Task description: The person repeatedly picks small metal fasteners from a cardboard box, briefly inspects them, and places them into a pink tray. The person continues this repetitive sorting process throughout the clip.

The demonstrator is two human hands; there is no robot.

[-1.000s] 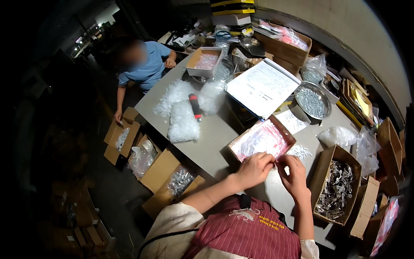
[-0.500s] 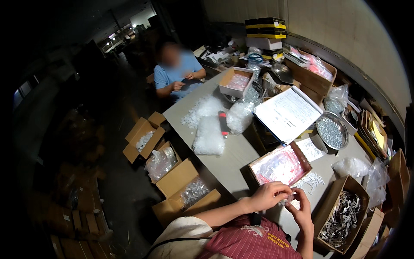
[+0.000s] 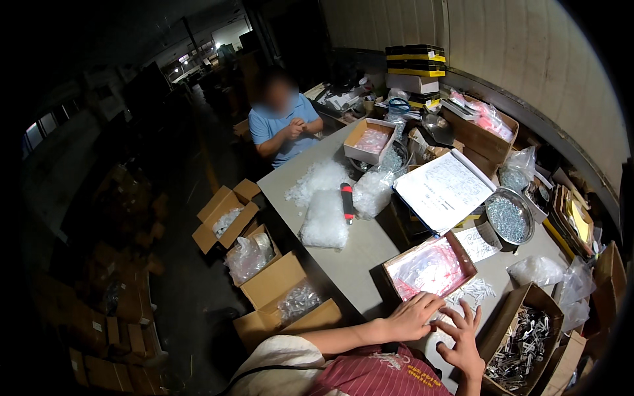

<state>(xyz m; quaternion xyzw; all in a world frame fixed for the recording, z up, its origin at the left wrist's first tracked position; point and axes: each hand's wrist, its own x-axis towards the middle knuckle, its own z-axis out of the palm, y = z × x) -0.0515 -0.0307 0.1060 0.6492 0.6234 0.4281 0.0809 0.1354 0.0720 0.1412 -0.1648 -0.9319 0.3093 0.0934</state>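
Note:
My left hand (image 3: pixel 416 317) reaches in at the near edge of the table, palm down with its fingers stretched out and nothing visible in them. Opposite it, my right hand (image 3: pixel 461 336) has its fingers spread apart and appears to hold nothing. A bright whitish patch shows below and between the hands; I cannot make out what it is. Just beyond my fingers lie small white plastic plugs (image 3: pixel 477 290), loose on the table. An open box of clear small bags with red edges (image 3: pixel 430 265) stands right beyond my left hand.
A box of dark and silver metal parts (image 3: pixel 528 336) stands right of my right hand. Beyond are a metal bowl of screws (image 3: pixel 508 218), a clipboard (image 3: pixel 446 191), a bag of white pieces (image 3: pixel 325 219) and a red-black tool (image 3: pixel 347 201). Cartons (image 3: pixel 274 290) stand left; a person (image 3: pixel 284 125) sits opposite.
My fingers have let go of a small clear item and spread; the hands have moved slightly down and apart. The view has shifted a little, and the other person's hands have come together higher up.

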